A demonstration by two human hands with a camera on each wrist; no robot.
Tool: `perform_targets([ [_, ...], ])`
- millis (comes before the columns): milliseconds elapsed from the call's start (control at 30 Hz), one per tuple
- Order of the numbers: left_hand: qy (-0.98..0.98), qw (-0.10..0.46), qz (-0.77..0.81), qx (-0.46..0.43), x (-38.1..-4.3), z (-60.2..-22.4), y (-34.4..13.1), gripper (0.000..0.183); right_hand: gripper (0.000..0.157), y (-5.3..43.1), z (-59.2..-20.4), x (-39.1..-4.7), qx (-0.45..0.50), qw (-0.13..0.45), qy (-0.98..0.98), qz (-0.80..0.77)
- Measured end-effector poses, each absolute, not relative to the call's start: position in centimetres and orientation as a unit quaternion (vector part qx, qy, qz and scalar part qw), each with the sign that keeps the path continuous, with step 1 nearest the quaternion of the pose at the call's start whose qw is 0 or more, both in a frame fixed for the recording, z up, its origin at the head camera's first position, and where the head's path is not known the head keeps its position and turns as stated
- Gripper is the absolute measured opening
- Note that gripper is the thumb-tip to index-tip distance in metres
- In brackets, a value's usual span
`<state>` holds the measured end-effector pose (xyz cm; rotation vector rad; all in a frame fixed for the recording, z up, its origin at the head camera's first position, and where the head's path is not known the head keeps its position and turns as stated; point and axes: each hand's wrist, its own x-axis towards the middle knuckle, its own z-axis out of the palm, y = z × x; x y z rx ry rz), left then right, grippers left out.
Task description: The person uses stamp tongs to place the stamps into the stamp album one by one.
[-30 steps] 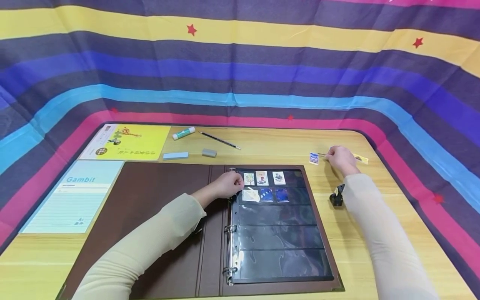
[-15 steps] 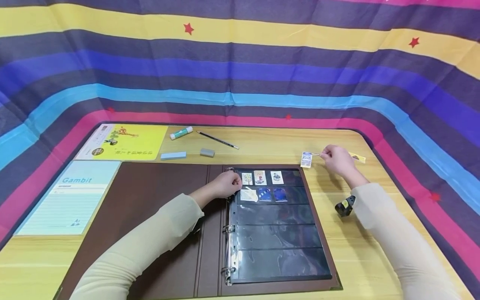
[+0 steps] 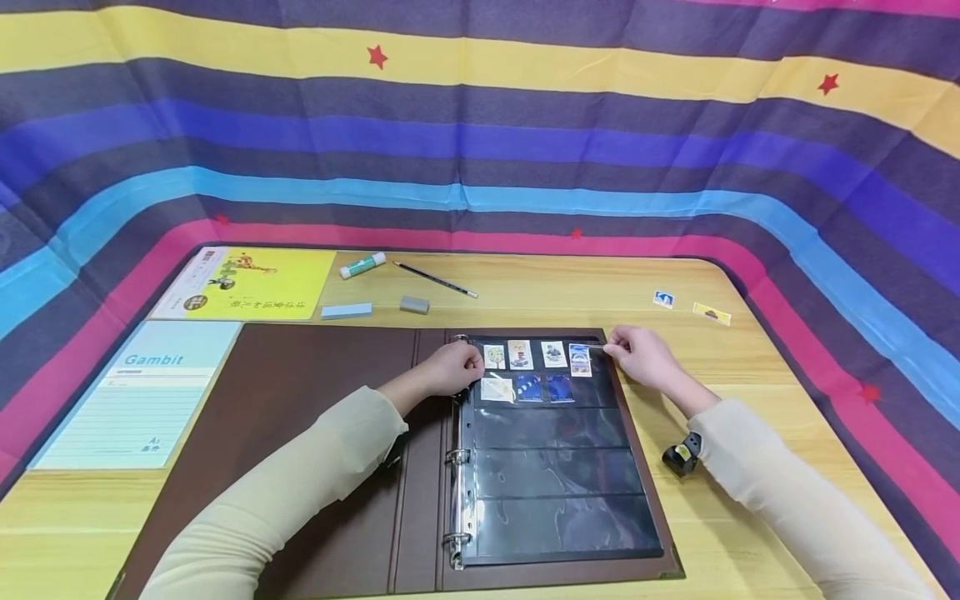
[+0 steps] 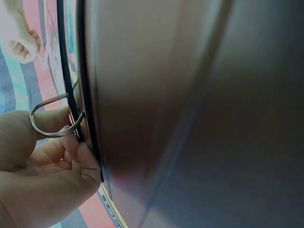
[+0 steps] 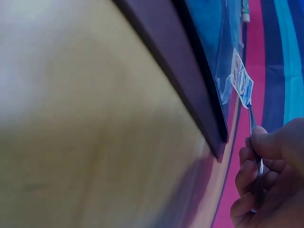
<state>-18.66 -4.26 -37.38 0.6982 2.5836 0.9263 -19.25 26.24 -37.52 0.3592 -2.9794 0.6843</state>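
We list one left hand (image 3: 453, 369), thumb and fingers pinching the inner edge of a black album page with clear pockets (image 3: 551, 429), beside a silver metal ring (image 4: 57, 135). We list one right hand (image 3: 643, 358), gripping slim metal tweezers (image 5: 259, 173); their tips meet a tall blue-and-white paper stamp (image 3: 581, 361), lying between our hands at the right end of the top row; whether it sits inside the pocket we cannot tell. Beyond the right hand, on the pale wooden worktop (image 3: 757, 358): one small white-edged blue stamp (image 3: 663, 299), one long yellow stamp (image 3: 712, 313).
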Motion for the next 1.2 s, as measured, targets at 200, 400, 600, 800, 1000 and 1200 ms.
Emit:
perform_targets([
  [200, 0.903, 0.153, 0.32, 0.241, -18.7, -37.3, -4.3, 0.013, 0.011, 26.6, -37.8, -18.3, 0.133, 0.022, -0.965, 0.225],
  [400, 0.903, 0.15, 0.319, 0.244, -18.8, -37.5, -4.3, 0.013, 0.01, 27.0, -37.8, -18.0, 0.163, 0.021, -0.961, 0.222],
  [600, 0.904, 0.151, 0.318, 0.24, -18.8, -37.6, -4.2, 0.013, 0.011, 27.1, -37.5, -17.8, 0.186, 0.007, -0.96, 0.21],
  [800, 0.903, 0.151, 0.32, 0.243, -18.8, -37.6, -4.2, 0.013, 0.012, 27.1, -37.1, -17.8, 0.201, -0.017, -0.959, 0.198],
  [1000, 0.906, 0.149, 0.315, 0.24, -18.8, -37.6, -4.2, 0.013, 0.011, 26.9, -36.8, -18.1, 0.216, -0.001, -0.959, 0.183],
  [1200, 0.903, 0.151, 0.319, 0.246, -18.8, -37.5, -4.3, 0.015, 0.013, 26.4, -36.8, -18.0, 0.234, 0.014, -0.956, 0.176],
])
